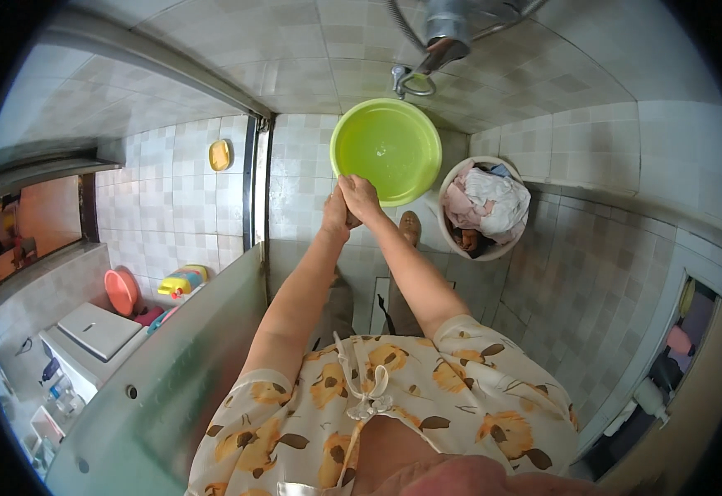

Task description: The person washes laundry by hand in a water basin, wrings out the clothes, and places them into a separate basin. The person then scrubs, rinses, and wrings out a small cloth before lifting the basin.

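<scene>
Close together at the near left rim of a lime-green basin are both my hands. My right hand lies against my left hand, its fingers bent inward. The left one is also closed, with its fingers largely hidden. Whether anything is held between them, or whether they touch the rim, I cannot tell. A bright glint shows inside the basin. To its right, a pale bucket holds a heap of white, pink and dark cloths.
A metal tap and a shower fitting are on the wall beyond the basin. At left stands a frosted glass panel. Past it are a yellow soap dish, a red basin and a white washing machine.
</scene>
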